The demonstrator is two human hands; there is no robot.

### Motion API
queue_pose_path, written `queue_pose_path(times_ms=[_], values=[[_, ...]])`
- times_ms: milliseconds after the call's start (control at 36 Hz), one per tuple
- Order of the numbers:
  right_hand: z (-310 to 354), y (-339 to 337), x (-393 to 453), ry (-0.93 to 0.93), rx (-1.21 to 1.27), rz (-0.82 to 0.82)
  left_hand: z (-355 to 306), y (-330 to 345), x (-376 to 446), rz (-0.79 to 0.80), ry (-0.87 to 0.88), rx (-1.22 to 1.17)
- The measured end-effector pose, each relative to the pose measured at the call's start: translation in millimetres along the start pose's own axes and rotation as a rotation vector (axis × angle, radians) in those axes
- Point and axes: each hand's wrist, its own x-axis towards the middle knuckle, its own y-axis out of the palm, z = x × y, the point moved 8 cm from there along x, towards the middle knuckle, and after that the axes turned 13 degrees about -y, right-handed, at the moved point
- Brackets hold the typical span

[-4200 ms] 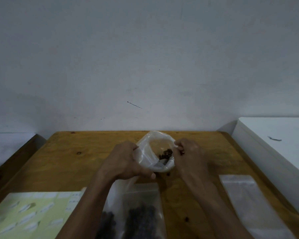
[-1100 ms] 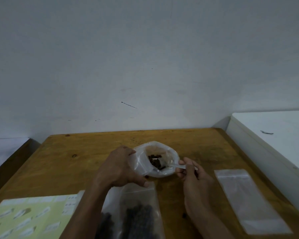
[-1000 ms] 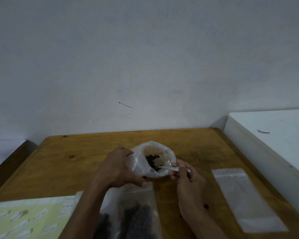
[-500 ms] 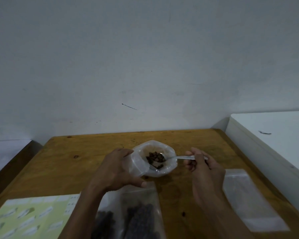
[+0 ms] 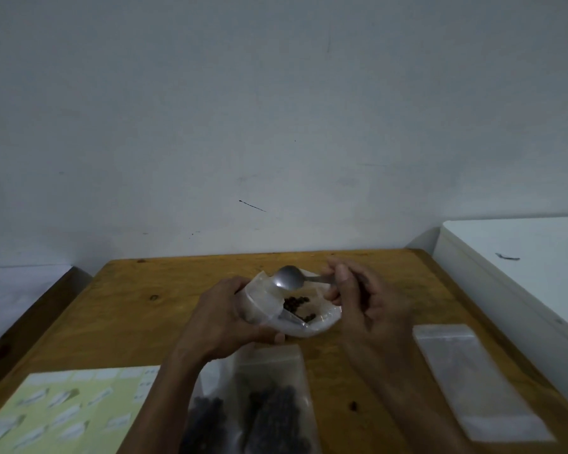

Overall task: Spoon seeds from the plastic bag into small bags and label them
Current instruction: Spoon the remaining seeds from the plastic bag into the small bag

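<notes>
My left hand (image 5: 225,317) grips the rim of a clear plastic bag (image 5: 318,324) held open at the table's middle. Dark seeds (image 5: 297,306) lie at its bottom. My right hand (image 5: 363,298) pinches the handle of a metal spoon (image 5: 287,278), whose bowl is tilted above the bag's mouth and looks bare. Two small bags with dark seeds (image 5: 271,411) lie near the front edge, partly under my left forearm. A flat clear small bag (image 5: 473,381) lies to the right. A yellow label sheet (image 5: 59,407) lies at the front left.
The wooden table (image 5: 128,309) stands against a pale wall. A white cabinet top (image 5: 522,257) borders it on the right and a lower white surface (image 5: 17,290) on the left. One loose seed (image 5: 353,404) lies beside my right forearm.
The spoon, loaded with seeds in the bag half a second ago, is now lifted above the bag's mouth with its bowl tilted; the seeds lie in the bag. My left hand kept its grip.
</notes>
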Motion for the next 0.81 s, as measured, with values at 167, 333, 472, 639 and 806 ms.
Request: queue_pose_path(times_ms=[167,333,472,639,806], values=[[-32,6,-32,-0.165,-0.376,0.143,5,8,6,0.066,-0.027,0.058],[-71,26,-54,0.004,-0.344,0.208,0,17,8,0.105,-0.034,0.112],[-78,26,-54,0.152,-0.236,0.090,-5,18,6,0.098,-0.031,0.130],[-100,26,-62,0.387,-0.111,-0.055,-3,17,5,0.089,-0.044,0.133],[-108,29,-78,0.636,0.136,-0.222,-7,18,3,0.104,-0.040,0.105]])
